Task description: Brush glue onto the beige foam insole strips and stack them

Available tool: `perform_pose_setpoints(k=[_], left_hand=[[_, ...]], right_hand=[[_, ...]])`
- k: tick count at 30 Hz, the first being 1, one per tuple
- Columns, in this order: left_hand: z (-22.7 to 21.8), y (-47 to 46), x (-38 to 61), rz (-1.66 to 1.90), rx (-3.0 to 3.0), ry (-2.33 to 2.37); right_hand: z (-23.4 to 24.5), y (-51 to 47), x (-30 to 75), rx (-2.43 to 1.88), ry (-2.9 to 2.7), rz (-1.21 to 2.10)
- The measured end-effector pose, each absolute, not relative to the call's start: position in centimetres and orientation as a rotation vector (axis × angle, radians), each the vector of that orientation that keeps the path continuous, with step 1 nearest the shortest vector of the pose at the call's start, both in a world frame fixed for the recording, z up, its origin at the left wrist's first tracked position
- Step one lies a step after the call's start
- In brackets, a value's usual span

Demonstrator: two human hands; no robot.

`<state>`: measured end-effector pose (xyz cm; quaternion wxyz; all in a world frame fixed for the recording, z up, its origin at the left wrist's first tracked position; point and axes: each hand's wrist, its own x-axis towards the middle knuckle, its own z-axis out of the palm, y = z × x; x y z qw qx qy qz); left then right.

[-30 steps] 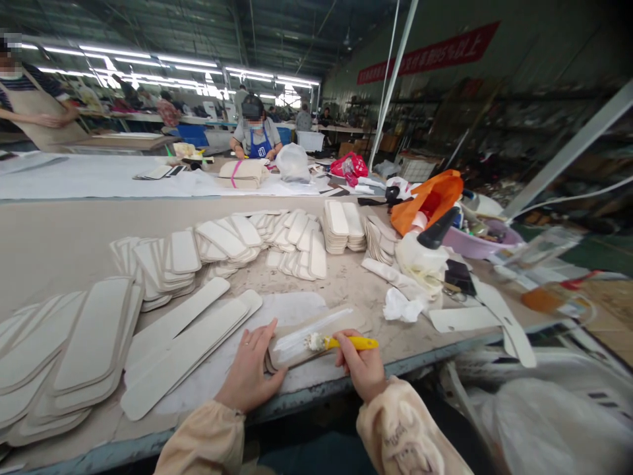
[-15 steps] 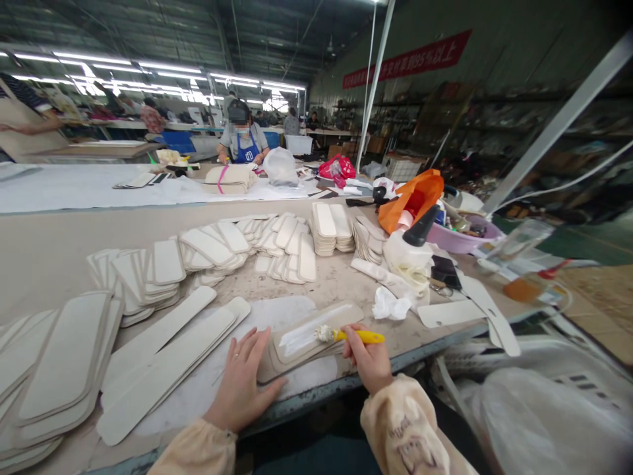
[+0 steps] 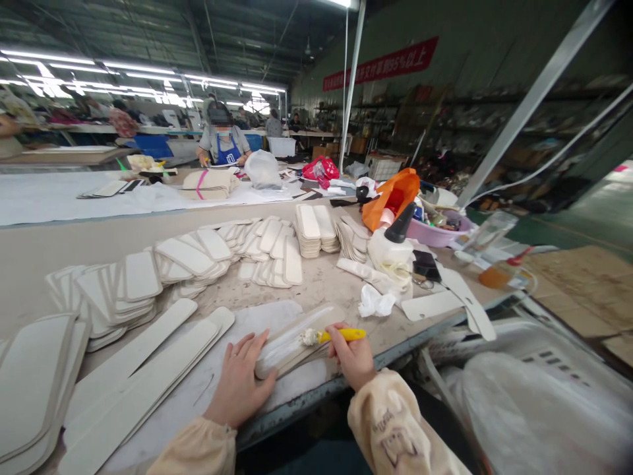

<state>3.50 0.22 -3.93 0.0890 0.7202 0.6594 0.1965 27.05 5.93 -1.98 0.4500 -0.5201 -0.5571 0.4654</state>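
Note:
My right hand (image 3: 352,356) grips a small brush by its yellow handle (image 3: 349,334). White paste clings to the brush's bristles (image 3: 309,338), which rest on or just above a rounded beige panel (image 3: 291,346). A white wet coat covers part of that panel, and more pieces seem to lie under it. With fingers stretched out, my left hand (image 3: 241,379) lies at the panel's left end, fingertips and thumb touching its edge. White backing paper (image 3: 277,310) is spread beneath. To the left lie long pale strips (image 3: 143,376) with rounded ends.
Overlapping stacks of pale panels (image 3: 188,257) run along the table (image 3: 30,244). Crumpled white tissue (image 3: 376,301), a white bottle with a black nozzle (image 3: 390,251), an orange bag (image 3: 390,201) and a pink basin (image 3: 440,231) stand right. A co-worker (image 3: 225,142) sits opposite.
The view has turned rightward, so things sit further left. The brush has moved slightly along the panel, and the white coat now reaches the panel's left end near my left hand.

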Motion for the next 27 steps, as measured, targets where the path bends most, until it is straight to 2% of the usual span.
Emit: perform_pose_setpoints(k=[13,23,27], left_hand=[[-4.8,0.0,3.3,0.648,2.224,1.95],[-5.4,0.2,2.8,0.693,2.296,1.916],[-5.7,0.2,2.7,0.695,2.303,1.921]], right_hand=[[-2.6,9.5,31.2,-1.552,-1.541,0.6],[-3.4,8.1,29.8,-1.307,-1.934,0.239],[-2.8,5.7,27.9,-1.092,-2.098,0.28]])
